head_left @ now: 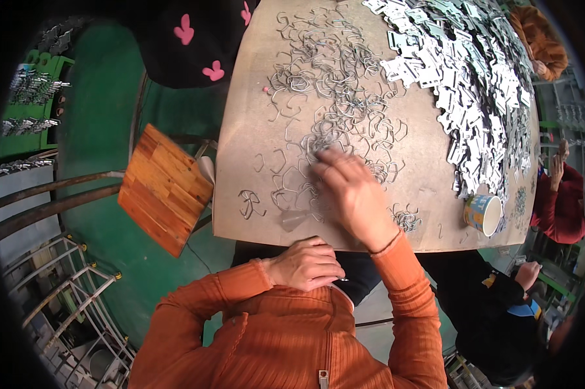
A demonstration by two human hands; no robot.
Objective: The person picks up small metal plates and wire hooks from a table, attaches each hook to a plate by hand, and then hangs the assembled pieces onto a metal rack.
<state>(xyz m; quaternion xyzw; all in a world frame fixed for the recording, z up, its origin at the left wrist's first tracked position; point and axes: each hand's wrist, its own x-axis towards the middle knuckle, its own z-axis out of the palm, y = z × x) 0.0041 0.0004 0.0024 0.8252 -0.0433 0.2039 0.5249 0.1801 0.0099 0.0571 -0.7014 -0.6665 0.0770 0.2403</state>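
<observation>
My right hand (pixel 356 194) reaches over the table into a loose spread of bent wire hooks (pixel 344 84). Its fingertips are smeared by motion among them, so what they touch or hold cannot be made out. Close to my body, just off the table's near edge, my left hand (pixel 305 264) is closed with its back upward. A tiny shiny metal bit shows by its fingertips; the rest is hidden in the hand. Small clusters of hooks lie at the near left and beside my right wrist.
A large heap of flat stamped metal plates (pixel 467 91) covers the table's (pixel 429 223) right side. A paper cup (pixel 484 215) stands near the front right. At left is a wooden stool (pixel 166 188). Other people (pixel 561 201) sit along the right; dark clothing shows across the far left.
</observation>
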